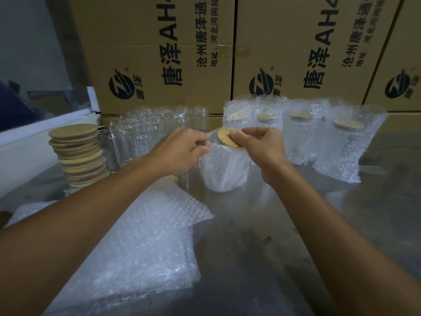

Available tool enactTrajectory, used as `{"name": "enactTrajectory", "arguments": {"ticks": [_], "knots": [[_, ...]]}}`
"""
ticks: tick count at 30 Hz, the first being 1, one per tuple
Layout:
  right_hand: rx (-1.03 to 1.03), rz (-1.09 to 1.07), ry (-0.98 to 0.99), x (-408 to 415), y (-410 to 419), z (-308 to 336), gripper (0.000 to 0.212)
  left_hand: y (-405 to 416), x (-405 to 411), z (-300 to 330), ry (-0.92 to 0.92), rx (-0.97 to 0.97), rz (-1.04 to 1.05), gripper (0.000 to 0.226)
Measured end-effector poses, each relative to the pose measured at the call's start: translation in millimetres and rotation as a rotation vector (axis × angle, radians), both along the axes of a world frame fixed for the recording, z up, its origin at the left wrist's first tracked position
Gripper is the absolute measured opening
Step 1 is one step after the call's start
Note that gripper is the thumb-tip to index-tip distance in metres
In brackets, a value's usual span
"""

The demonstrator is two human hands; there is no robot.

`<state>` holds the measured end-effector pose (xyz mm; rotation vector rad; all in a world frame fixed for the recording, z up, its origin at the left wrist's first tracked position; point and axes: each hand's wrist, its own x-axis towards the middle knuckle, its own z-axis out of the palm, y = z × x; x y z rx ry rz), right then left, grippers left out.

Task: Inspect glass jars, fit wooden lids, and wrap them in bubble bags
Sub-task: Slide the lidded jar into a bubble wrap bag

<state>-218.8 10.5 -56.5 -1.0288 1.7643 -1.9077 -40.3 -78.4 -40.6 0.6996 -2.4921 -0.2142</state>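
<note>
**Bubble wrap nearest, cartons walling the back**

Bubble bags lie in a flat pile at the near left of the grey metal table, their right edge ragged; bare tabletop runs to the right of them up to the work.

Mid-table stands a glass jar in a bubble bag. The left hand pinches the bag's upper left edge. The right hand curls over the wooden lid, thumb on top, holding it tilted at the bag's mouth.

Left of the hands rises a leaning stack of wooden lids, beside a cluster of bare glass jars. To the right, four wrapped jars stand upright with their lids showing through the wrap, close together.

Behind everything, cardboard cartons close off the far edge, printed sideways with "唐泽", "AH" and a round black logo; the smaller writing is only partly readable.
</note>
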Motion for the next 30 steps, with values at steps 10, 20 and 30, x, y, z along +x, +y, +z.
{"name": "enactTrajectory", "arguments": {"ticks": [10, 20, 30], "knots": [[-0.086, 0.165, 0.075, 4, 13, 22, 0.018, 4, -3, 13, 0.456, 0.038, 0.018, 0.010], [-0.083, 0.249, 0.182, 6, 15, 18, 0.040, 10, 4, -6, 0.589, 0.142, -0.052, 0.015], [-0.096, 0.497, 0.042, -4, 8, -5, 0.116, 1, -9, -21, 0.293, 0.754, -0.090, 0.124]]}}
